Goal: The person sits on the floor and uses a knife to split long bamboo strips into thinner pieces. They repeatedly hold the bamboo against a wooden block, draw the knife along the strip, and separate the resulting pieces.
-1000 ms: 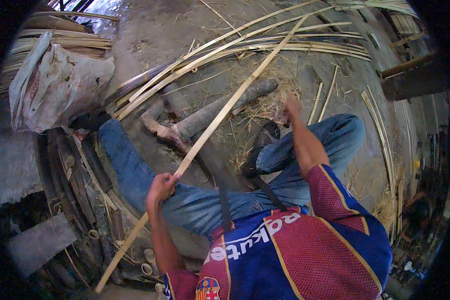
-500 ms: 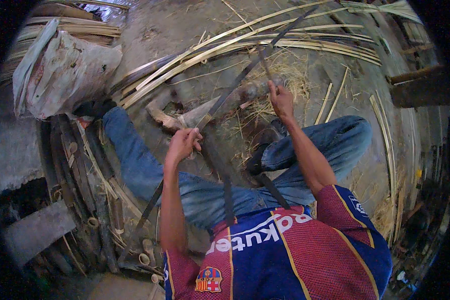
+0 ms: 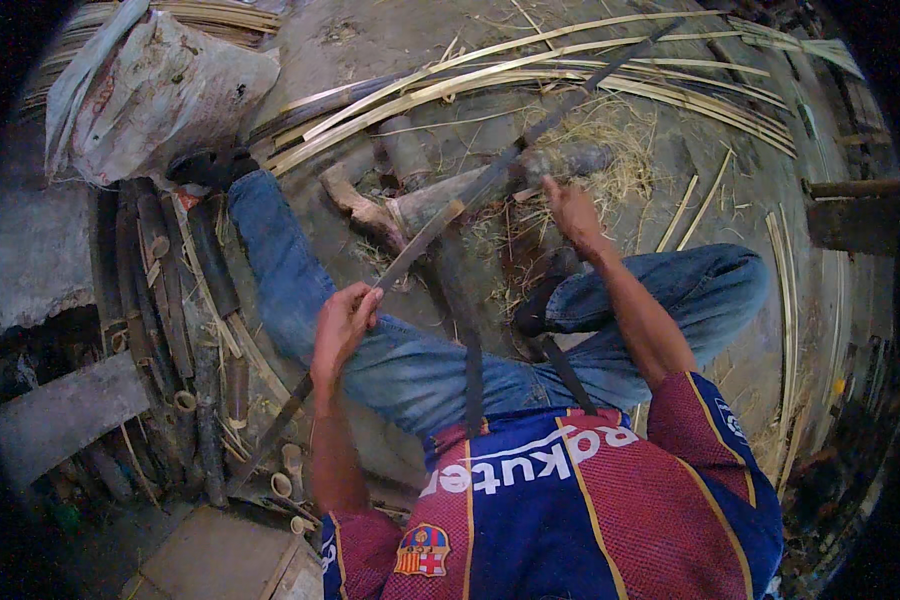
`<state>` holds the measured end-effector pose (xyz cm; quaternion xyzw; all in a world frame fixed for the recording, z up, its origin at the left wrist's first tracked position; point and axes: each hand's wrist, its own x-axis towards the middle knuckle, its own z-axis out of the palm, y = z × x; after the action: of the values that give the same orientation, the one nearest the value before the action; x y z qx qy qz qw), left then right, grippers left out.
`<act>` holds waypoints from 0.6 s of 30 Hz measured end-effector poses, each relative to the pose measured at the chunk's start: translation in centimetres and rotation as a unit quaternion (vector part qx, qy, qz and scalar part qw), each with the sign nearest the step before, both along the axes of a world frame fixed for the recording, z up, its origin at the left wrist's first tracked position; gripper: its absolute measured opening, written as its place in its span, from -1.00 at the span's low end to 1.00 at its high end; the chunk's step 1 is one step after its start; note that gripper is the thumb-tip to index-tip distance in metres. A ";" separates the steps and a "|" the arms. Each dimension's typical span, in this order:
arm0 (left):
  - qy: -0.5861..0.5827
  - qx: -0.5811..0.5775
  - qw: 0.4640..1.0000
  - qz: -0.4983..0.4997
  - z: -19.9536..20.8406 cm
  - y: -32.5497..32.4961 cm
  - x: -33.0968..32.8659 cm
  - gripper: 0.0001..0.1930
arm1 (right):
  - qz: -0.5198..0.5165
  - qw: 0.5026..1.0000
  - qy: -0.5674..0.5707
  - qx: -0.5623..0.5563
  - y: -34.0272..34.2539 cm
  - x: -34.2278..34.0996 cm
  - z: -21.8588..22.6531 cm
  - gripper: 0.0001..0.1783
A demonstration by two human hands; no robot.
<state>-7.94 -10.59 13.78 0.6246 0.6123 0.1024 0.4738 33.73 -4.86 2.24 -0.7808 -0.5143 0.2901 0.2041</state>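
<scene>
A long dark bamboo strip [image 3: 560, 112] runs diagonally from the far right, across a wooden block, to the lower left past my forearm. My left hand [image 3: 346, 318] is closed around it above my left thigh, thumb on top. My right hand [image 3: 576, 218] is closed beside the far side of the block, close to the strip. It grips a knife whose thin blade is hardly visible now against the strip and the block. The rough wooden block [image 3: 435, 207] lies between my legs, with the strip crossing over it.
Pale split bamboo strips [image 3: 410, 100] lie in a curved bundle beyond the block. Curly shavings [image 3: 625, 150] are heaped at its far right end. A white sack [image 3: 170, 95] stands at the far left, above stacked bamboo poles [image 3: 160, 270]. More strips [image 3: 788, 330] lie right.
My left hand has drawn down and left along with the strip. My right hand has lowered slightly, and the knife blade that stood up from it is now hardly visible.
</scene>
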 end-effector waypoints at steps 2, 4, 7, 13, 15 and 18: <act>0.066 0.078 0.995 0.013 -1.5 -0.3 1.5 -0.65 | 0.061 0.996 0.054 0.041 -1.3 -3.9 1.4 -0.24; 0.126 0.133 0.983 0.017 -2.7 -0.3 3.2 -0.66 | 0.139 0.989 0.045 -0.010 -2.5 -7.3 3.2 -0.24; 0.213 0.182 0.959 0.027 -3.8 -0.6 4.5 -0.65 | 0.282 0.955 0.061 -0.069 -5.4 -11.7 6.9 -0.25; 0.289 0.193 0.937 0.042 -4.5 -2.0 5.9 -0.64 | 0.205 0.976 0.013 -0.067 -4.5 -5.3 4.4 -0.33; 0.312 0.188 0.931 0.028 -4.7 -1.8 6.2 -0.62 | 0.168 0.984 -0.014 -0.052 -3.2 -3.4 4.0 -0.32; 0.290 0.217 0.931 0.052 -4.5 -1.3 6.1 -0.60 | 0.266 0.962 -0.045 0.046 -4.9 -4.5 5.7 -0.25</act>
<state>-1.86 -11.92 9.31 0.6821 0.7173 0.0719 0.1225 29.22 -9.81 7.97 -0.6174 -0.7254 0.2743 0.1321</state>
